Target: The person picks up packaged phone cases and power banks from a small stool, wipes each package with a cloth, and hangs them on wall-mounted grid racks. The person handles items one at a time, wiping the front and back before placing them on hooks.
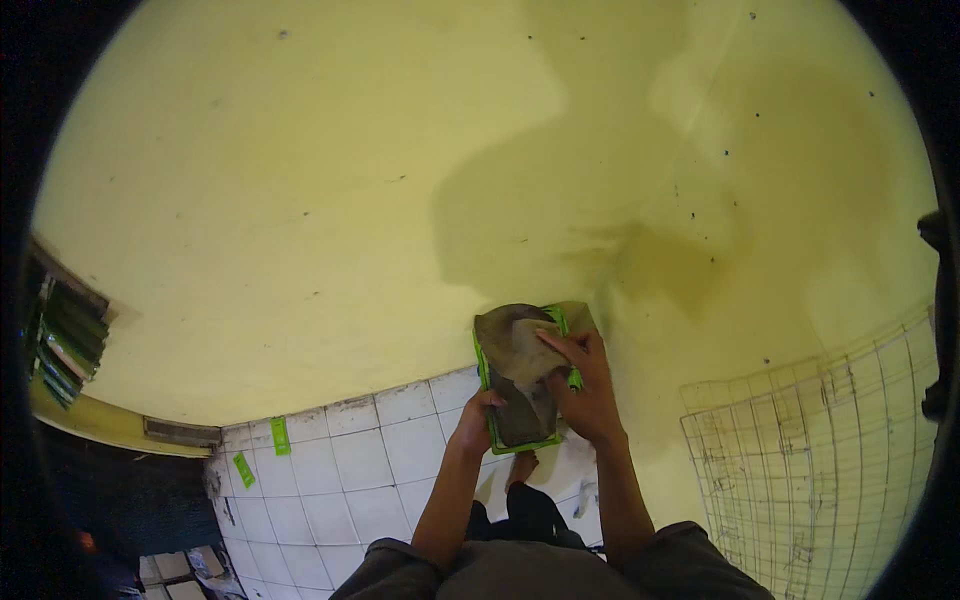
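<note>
A rectangular tray with a bright green rim is held in front of my body, its inside dark grey-brown. My left hand is closed on the tray's left edge, the thumb over the rim. Across the tray's upper part lies a thin, limp, brownish-grey sheet, cloth or paper, I cannot tell which. My right hand pinches this sheet at its right side, with the fingers bent over it. A small green piece shows beside those fingers; whether it belongs to the tray is unclear.
A yellow wall with small dark specks rises ahead, my shadow on it. White tiles with two green strips are at the lower left. A wire grid stands at the right. Louvred slats are at the far left.
</note>
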Available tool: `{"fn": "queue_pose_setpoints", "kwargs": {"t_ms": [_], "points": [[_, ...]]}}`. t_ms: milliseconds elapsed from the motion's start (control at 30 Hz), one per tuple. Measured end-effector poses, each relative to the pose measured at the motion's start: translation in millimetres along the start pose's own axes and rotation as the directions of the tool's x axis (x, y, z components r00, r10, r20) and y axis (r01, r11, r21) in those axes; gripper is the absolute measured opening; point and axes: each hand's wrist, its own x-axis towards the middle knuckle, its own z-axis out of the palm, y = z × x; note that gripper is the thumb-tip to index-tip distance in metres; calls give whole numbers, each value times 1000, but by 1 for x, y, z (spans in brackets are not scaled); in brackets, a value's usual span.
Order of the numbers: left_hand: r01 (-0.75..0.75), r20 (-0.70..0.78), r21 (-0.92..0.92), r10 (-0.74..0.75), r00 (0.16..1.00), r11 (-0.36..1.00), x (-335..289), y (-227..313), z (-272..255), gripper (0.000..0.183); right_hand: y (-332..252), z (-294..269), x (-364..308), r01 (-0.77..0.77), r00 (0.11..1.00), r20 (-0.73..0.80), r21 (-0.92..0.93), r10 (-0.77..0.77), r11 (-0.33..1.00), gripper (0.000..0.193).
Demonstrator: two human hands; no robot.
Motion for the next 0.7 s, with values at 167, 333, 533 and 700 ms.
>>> {"fn": "queue_pose_setpoints", "kwargs": {"t_ms": [167,333,533,700], "points": [[-98,275,-219,158,949,971,-101,26,-11,44,-77,71,-39,391,919,115,-411,-378,824,62],[-93,331,-458,267,905,884,-171,44,-29,53,-112,122,-80,478,877,130,-338,-464,810,53],[-186,269,-467,340,901,864,-229,75,-45,77,-137,158,-141,474,878,194,-226,-437,851,44],[-275,230,-509,437,870,815,-257,96,-66,82,-167,178,-202,509,845,291,-183,-448,841,56]]}}
